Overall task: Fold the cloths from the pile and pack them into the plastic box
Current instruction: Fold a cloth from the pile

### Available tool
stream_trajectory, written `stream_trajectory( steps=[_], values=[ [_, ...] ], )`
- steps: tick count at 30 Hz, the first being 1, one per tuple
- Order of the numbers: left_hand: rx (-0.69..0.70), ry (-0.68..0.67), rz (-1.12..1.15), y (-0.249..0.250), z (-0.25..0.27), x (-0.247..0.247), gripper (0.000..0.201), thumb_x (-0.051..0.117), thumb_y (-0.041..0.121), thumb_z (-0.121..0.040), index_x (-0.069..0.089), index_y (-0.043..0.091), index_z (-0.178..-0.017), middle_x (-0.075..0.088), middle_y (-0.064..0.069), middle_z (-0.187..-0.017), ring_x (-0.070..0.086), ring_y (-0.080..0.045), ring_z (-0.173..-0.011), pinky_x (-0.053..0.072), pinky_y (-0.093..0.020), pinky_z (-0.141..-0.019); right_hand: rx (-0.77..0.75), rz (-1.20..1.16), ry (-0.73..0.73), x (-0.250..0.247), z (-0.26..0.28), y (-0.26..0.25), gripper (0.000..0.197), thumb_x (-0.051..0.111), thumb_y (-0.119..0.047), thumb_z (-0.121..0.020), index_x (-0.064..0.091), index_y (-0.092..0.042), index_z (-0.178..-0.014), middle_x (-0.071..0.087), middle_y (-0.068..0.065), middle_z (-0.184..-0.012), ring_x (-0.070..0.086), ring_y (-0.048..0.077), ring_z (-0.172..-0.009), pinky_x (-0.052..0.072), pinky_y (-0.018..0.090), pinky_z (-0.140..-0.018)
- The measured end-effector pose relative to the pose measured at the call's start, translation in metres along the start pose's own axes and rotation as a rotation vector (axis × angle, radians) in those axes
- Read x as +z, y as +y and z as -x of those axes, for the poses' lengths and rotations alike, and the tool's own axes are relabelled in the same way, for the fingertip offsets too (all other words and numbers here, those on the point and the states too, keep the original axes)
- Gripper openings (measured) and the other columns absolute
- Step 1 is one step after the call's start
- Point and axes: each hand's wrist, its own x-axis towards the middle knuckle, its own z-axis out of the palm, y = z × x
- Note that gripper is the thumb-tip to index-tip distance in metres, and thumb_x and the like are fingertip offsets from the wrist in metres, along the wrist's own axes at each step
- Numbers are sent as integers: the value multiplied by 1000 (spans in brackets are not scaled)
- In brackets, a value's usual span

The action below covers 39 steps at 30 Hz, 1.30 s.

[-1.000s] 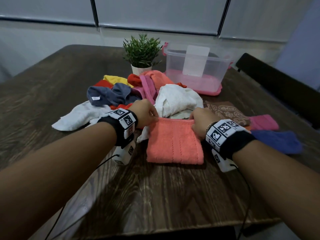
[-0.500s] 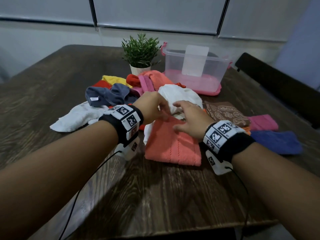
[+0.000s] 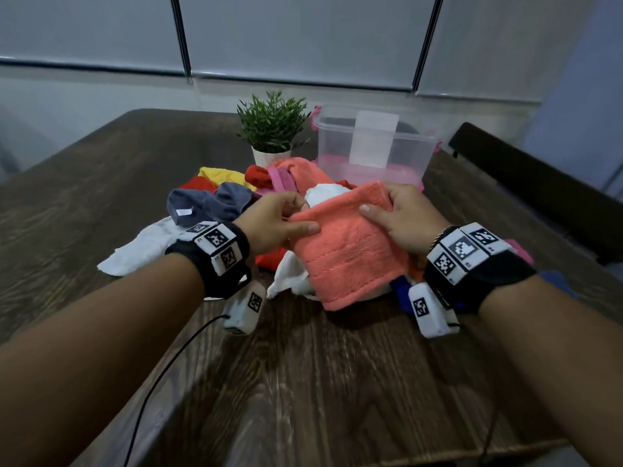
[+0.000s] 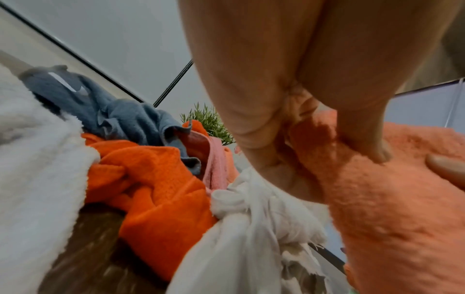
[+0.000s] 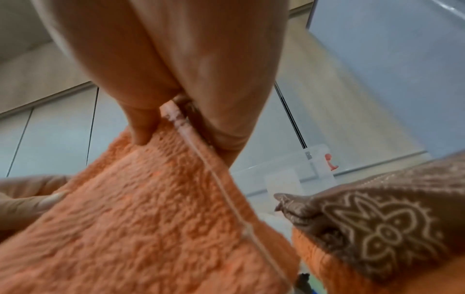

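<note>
A dark wooden table [image 3: 303, 382] stands before a pale wall with grey blinds. Only the head view takes in the whole scene: the clear plastic box [image 3: 374, 153] at the far edge beside a potted plant [image 3: 271, 126], with the pile of cloths [image 3: 232, 193] in front of them. The right wrist view alone shows a brown patterned cloth [image 5: 382, 224] lying just beside the work, and the left wrist view shows a bright orange cloth [image 4: 156, 179] and white ones under the hand.

The folded coral towel [image 3: 347, 251] is held up off the table, above the near edge of the pile. The left hand [image 3: 273, 224] pinches its left upper corner, thumb on the top face and fingers curled beneath. The right hand [image 3: 404, 217] pinches the right upper corner the same way. The towel hangs tilted, its held edge high and farther away, its long axis running down toward the person.
</note>
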Motion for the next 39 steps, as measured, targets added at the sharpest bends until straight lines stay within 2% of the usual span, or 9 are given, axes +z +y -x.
stream_trajectory(
  steps=[3, 9, 13, 18, 22, 25, 30, 34, 39],
  values=[
    [6, 20, 92, 9, 1, -2, 36, 80, 27, -72, 65, -1, -87, 69, -11, -79, 67, -16, -66, 57, -32, -60, 4, 55, 70, -6, -2, -2, 16, 66, -12, -92, 65, -13, -108, 69, -4, -101, 64, 11, -92, 50, 32, -89],
    [-12, 126, 328, 14, -4, -12, 39, 82, 12, -65, 65, 12, -99, 69, -11, -84, 66, -30, -79, 53, -55, -79, 40, -101, 76, -9, 0, -12, 18, 65, -16, -93, 65, -6, -108, 71, 4, -100, 68, 17, -93, 58, 32, -81],
    [105, 185, 227, 28, -5, -18, 15, 78, 9, -78, 72, 13, -91, 71, -6, -86, 68, -20, -81, 58, -41, -79, -13, -100, 107, -12, -1, -23, 3, 66, -14, -92, 63, -15, -94, 70, 2, -90, 68, 13, -82, 54, 16, -62],
    [179, -9, 298, 43, 4, -29, 19, 81, 4, -71, 71, 15, -84, 70, 5, -81, 64, -9, -73, 54, -24, -65, -96, -68, 171, -21, 11, -25, 19, 65, 4, -81, 62, -15, -77, 68, 2, -75, 64, 11, -69, 55, 28, -65],
    [-34, -545, 54, 22, 21, -15, 20, 81, 28, -76, 76, 22, -93, 73, -1, -90, 67, -16, -85, 56, -32, -80, -38, 229, -285, 2, 51, -6, 21, 68, 3, -74, 66, -18, -76, 74, 3, -93, 69, 18, -90, 55, 29, -82],
    [-165, -629, -170, 8, 24, 0, 27, 79, 40, -79, 75, 21, -98, 74, -9, -92, 71, -21, -85, 59, -47, -80, 58, 423, -709, 23, 75, 11, 26, 67, -5, -74, 64, -30, -79, 72, -8, -103, 65, 3, -89, 53, 24, -81],
    [-91, -517, -627, 4, 15, 12, 21, 74, 31, -85, 70, 22, -103, 72, 7, -100, 63, -7, -76, 48, -25, -71, -1, 529, -605, 31, 90, 3, 16, 73, -29, -81, 69, -27, -96, 58, -17, -76, 52, -6, -67, 35, 7, -57],
    [-70, -473, -786, -4, 9, 28, 27, 67, 29, -90, 66, 18, -115, 68, 4, -104, 58, -3, -74, 41, -14, -66, -125, 689, -756, 51, 98, 4, 48, 77, -60, -71, 64, -29, -105, 58, -12, -103, 53, 6, -93, 46, 23, -79],
    [-110, -505, -442, -14, 7, 24, 8, 70, 27, -90, 69, 19, -88, 70, 3, -75, 59, -5, -58, 49, -14, -55, -195, 829, -792, 55, 103, 9, 17, 70, -31, -78, 55, -26, -72, 49, -8, -93, 49, 12, -88, 40, 28, -67]
  ],
)
